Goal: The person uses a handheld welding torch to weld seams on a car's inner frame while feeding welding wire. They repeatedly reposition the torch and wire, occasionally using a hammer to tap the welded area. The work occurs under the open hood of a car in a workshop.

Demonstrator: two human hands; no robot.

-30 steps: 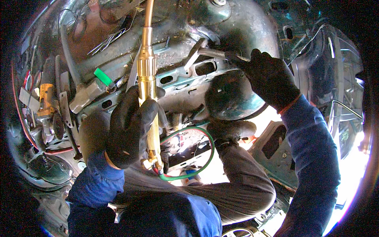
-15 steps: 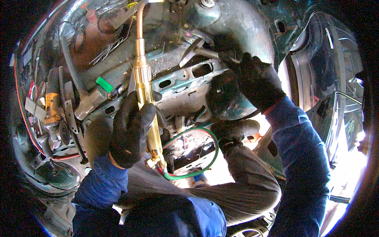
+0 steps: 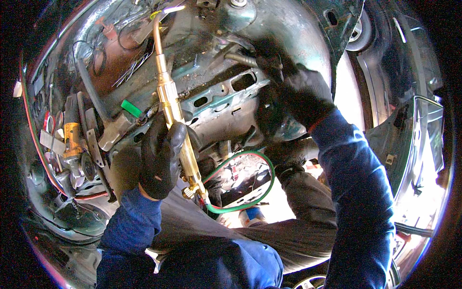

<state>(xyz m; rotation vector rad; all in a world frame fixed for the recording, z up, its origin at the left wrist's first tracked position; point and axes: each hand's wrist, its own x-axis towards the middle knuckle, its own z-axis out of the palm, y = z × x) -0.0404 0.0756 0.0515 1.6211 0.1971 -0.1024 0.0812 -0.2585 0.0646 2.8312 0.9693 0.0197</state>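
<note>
My gloved left hand (image 3: 161,156) is wrapped round the ribbed brass body of a gas torch (image 3: 169,98). Its copper tube points up and away, with a bright flame (image 3: 173,8) near the tip. A green and red hose (image 3: 272,176) loops from the torch's lower end. To the right, my gloved right hand (image 3: 305,94) is closed and smeared by motion over the dark metal car panel. From its fingers a hammer (image 3: 240,59) extends leftward, its head dark and blurred. Below it runs a metal rail with oval holes (image 3: 216,96).
At the left lie a yellow-and-black angle grinder (image 3: 72,137), a heavy hammer (image 3: 113,130), flat metal strips (image 3: 93,144) and a green piece (image 3: 131,108). Thin wire rods (image 3: 132,70) rest farther off. A red hose (image 3: 30,130) runs along the left edge. My bent leg (image 3: 303,212) is below.
The view has shifted slightly. My right hand and the hammer have moved and blurred, and the hammer's head shows less plainly. The torch stays in my left hand; its flame shows more now.
</note>
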